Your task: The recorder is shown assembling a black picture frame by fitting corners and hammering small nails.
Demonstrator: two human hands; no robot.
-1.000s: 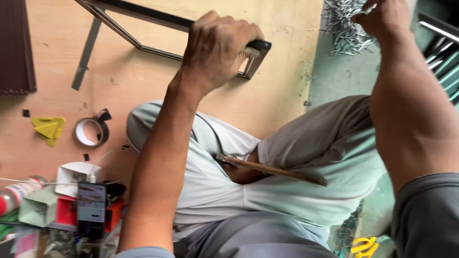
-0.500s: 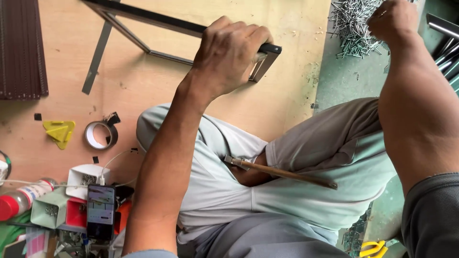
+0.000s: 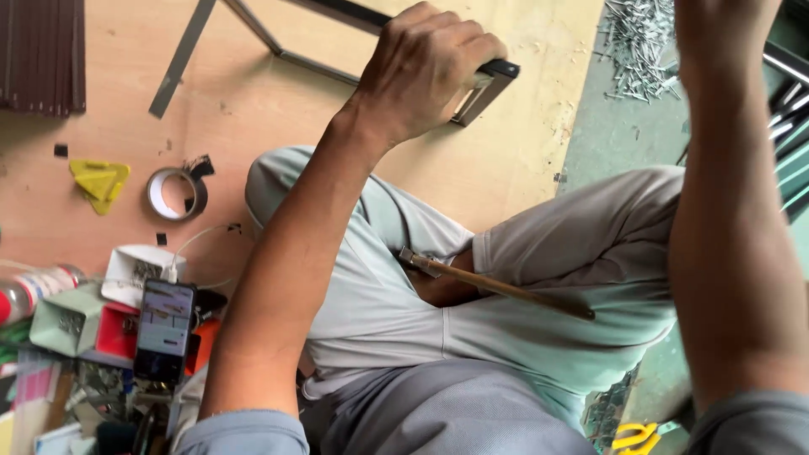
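My left hand (image 3: 425,72) is closed over the corner of a dark metal frame (image 3: 493,84) that lies on a plywood board (image 3: 253,109). My right arm reaches up along the right side. Only the base of my right hand (image 3: 729,13) shows at the top edge and its fingers are cut off, just right of a pile of loose nails (image 3: 640,42). A hammer with a wooden handle (image 3: 497,286) rests across my lap, and neither hand touches it.
On the board lie a roll of dark tape (image 3: 175,194), a yellow triangular piece (image 3: 99,181) and dark strips (image 3: 42,55). At lower left a phone (image 3: 164,329) sits among small boxes and clutter. Yellow-handled scissors (image 3: 636,438) are at bottom right.
My right hand has risen toward the top edge beside the nails and is now mostly out of frame. My left hand keeps its grip on the frame corner. The view has shifted slightly.
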